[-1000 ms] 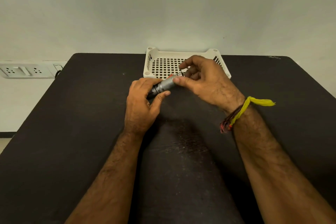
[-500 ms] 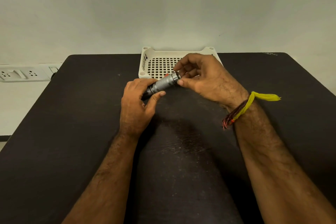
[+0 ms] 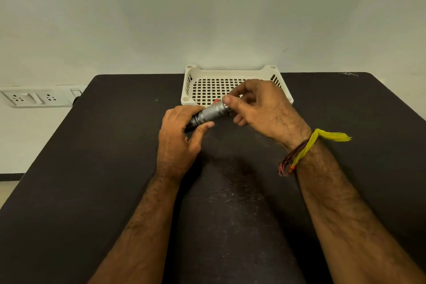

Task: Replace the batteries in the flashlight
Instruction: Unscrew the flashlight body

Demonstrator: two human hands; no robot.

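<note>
A small silver flashlight (image 3: 211, 114) with a knurled barrel and dark head is held over the black table, tilted up to the right. My left hand (image 3: 179, 136) grips its lower, dark end. My right hand (image 3: 260, 108) pinches the upper end between thumb and fingers, covering the tail cap. A small red item (image 3: 216, 101), maybe a battery, peeks out just behind the barrel near the basket edge; most of it is hidden.
A white perforated plastic basket (image 3: 196, 76) stands at the table's far edge against the wall. The black table (image 3: 92, 168) fills the lower view. A wall socket strip (image 3: 34, 98) is at the left. Thread bands circle my right wrist.
The flashlight stays between both hands; my right thumb has shifted over the upper end, as if twisting it. My head view moved slightly.
</note>
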